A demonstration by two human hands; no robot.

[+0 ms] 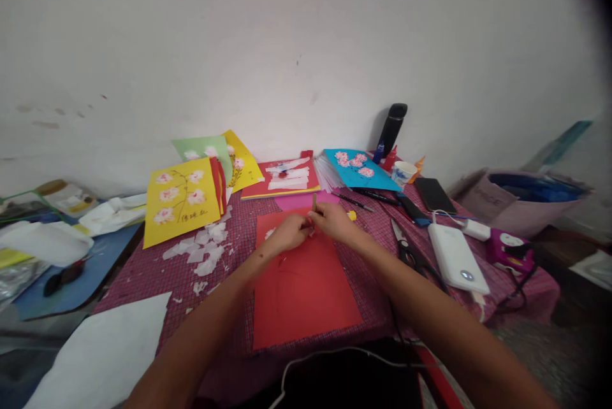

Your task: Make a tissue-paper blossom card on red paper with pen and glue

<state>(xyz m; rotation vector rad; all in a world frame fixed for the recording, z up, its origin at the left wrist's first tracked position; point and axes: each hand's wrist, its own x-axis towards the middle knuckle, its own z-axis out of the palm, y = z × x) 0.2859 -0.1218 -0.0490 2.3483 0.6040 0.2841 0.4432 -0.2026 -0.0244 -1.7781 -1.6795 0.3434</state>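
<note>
A red sheet of paper [301,288] lies on the checked tablecloth [157,269] in front of me. Both my hands meet over its far edge. My left hand [288,232] is closed in a pinch on a small white scrap at the sheet's top. My right hand [333,219] is closed round a thin stick-like tool that points upward; I cannot make out what it is. The two hands almost touch. A pink sheet [299,200] lies just beyond them.
Yellow flower cards [182,199] and white paper scraps [203,246] lie at left. A blue flower card [356,168], pens, a cup [403,172], a black bottle [392,127], scissors [406,248], a phone [434,195] and a white power bank [456,257] lie at right.
</note>
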